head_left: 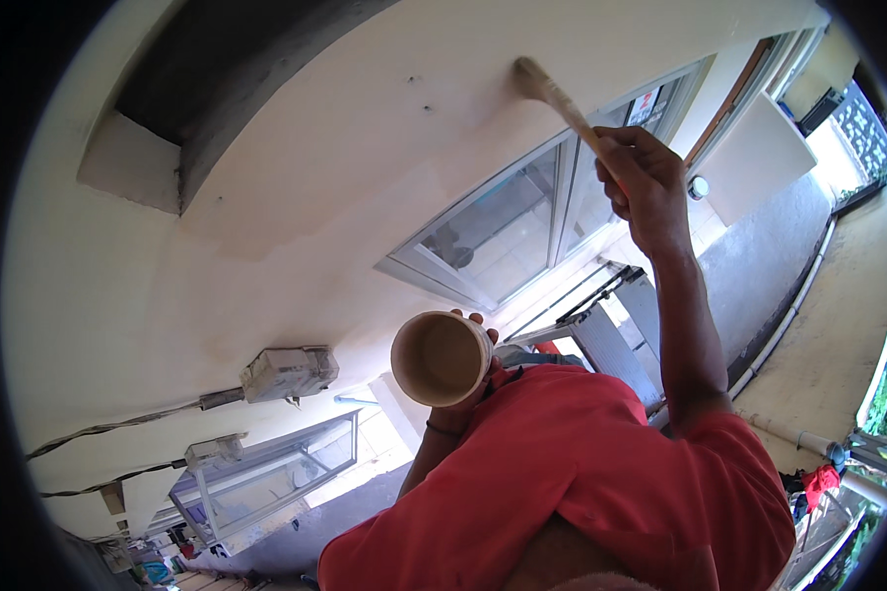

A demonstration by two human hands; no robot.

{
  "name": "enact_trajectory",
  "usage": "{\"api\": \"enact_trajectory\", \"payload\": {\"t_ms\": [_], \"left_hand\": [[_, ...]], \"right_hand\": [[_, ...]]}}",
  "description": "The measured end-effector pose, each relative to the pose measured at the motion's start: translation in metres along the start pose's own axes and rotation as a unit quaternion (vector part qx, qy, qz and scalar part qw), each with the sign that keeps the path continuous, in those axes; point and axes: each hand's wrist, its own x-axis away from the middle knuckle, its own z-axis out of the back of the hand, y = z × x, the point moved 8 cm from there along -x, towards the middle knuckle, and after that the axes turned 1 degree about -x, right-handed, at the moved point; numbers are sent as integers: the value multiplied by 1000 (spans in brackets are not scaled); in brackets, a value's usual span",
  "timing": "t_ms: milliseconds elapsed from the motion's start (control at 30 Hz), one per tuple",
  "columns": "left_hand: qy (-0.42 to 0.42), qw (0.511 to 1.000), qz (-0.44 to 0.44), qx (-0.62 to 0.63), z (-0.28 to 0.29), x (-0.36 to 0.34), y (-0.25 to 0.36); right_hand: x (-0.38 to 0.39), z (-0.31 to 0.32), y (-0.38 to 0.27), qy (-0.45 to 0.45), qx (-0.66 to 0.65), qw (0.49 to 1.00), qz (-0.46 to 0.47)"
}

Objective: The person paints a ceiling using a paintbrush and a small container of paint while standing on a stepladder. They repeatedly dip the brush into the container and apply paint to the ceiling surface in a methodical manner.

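While the right hand (650, 187) is pinching the paintbrush (565, 104) above the casement window (493, 236), the left hand (494, 375) is curling its fingers around the cup (405, 362) below; light strokes are probably suiting the wall (315, 187)

At one o'clock, the brush (560, 100) has a wood-looking handle (585, 131). Near six, the cup (407, 366) looks like smooth plastic. At ten, the wall (296, 192) looks matt; at five, the shirt (572, 473) is matt cloth.
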Motion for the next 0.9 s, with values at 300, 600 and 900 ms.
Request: {"api": "enact_trajectory", "payload": {"t_ms": [300, 600, 900], "left_hand": [[27, 999, -31, 7, -3, 5, 0], [38, 999, -18, -19, -28, 18, 10], [12, 998, -54, 1, -30, 26, 9]], "right_hand": [[47, -101, 60, -47, 205, 945, 251], [50, -74, 101, -202, -14, 968, -146], [32, -13, 77, 117, -82, 988, 59]]}}
